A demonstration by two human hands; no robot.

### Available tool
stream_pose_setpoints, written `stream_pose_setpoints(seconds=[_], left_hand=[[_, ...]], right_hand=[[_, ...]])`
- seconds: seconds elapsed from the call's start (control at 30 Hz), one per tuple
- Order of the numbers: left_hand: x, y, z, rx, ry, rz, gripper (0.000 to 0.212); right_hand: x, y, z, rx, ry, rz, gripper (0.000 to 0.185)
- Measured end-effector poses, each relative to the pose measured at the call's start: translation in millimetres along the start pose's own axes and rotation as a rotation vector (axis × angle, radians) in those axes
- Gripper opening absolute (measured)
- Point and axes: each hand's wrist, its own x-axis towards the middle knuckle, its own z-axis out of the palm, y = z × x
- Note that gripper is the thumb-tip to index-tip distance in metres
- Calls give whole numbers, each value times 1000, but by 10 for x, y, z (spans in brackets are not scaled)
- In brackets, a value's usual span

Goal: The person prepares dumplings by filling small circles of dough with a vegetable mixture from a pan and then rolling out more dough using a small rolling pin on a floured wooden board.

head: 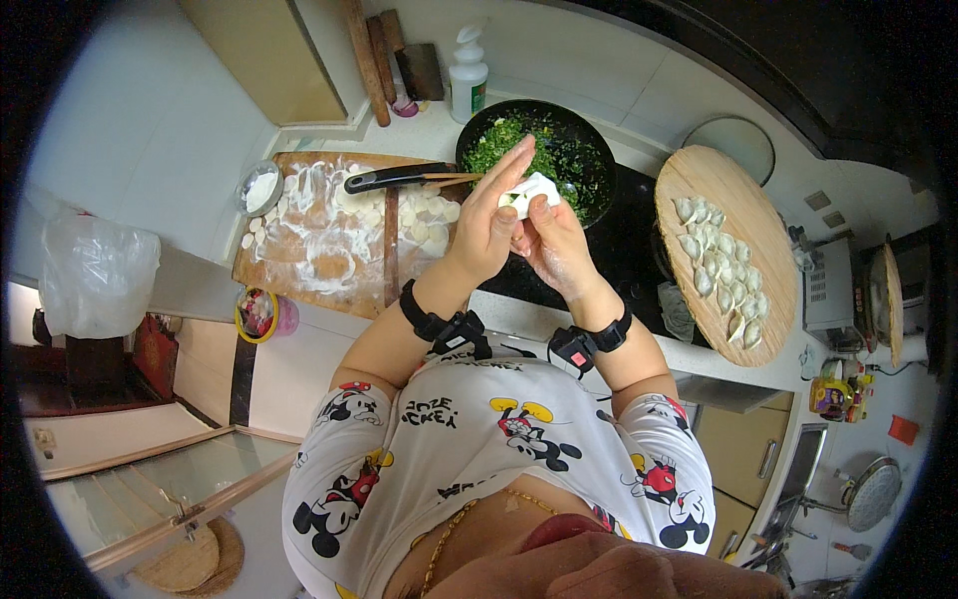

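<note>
A white dumpling wrapper (540, 192) folded around green filling is held between my two hands. My left hand (485, 223) cradles it from the left, thumb against its lower edge and fingers stretched upward. From the right, my right hand (557, 243) pinches the dough with its thumb; its other fingers are partly hidden. Just beyond both hands is a black frying pan (610, 161) of chopped green filling (498, 146). Wooden chopsticks (453, 180) lie across the pan's rim beside its handle (393, 177). Flour dusts both hands.
To the left lies a floured wooden board (329, 296) with round wrappers (430, 221), a rolling pin (391, 251) and a flour bowl (260, 187). At right, a round wooden board (771, 224) carries several filled dumplings (722, 258). A white spray bottle (469, 78) stands behind the pan.
</note>
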Motion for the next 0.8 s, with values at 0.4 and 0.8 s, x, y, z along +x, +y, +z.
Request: stream_pose_setpoints(seconds=[0.4,0.8], left_hand=[[45,77,-98,221,-4,137,63],[110,134,-104,98,-146,222,53]], right_hand=[[-74,-39,28,-418,-15,-168,44],[-150,-324,17,-960,-207,-372,48]])
